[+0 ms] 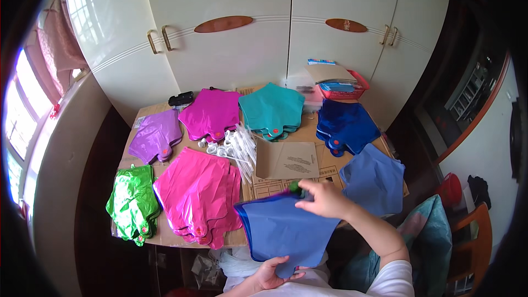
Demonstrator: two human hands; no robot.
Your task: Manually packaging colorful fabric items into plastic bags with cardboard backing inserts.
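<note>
In front of my body I hold a stack of flat, uninflated star-shaped foil balloons point(289, 231), pale blue on top with darker blue and purple edges beneath. My left hand point(270, 275) grips its narrow tail at the bottom. At the upper edge, the fingers of my right hand point(324, 201) are closed on the foil, and a bit of green point(296, 188) shows by the fingertips. Another pale blue foil pile point(374, 179) lies right of that hand. Left of the stack is a bright pink foil pile point(192, 192).
Cardboard covers the table point(234, 239). Green point(132, 198), lilac point(155, 135), magenta point(210, 113), teal point(272, 109) and dark blue point(346, 124) foil piles surround white sticks point(242, 151) and a cardboard piece point(287, 159). A red basket point(360, 85) stands behind; a wooden chair point(478, 236) is at right.
</note>
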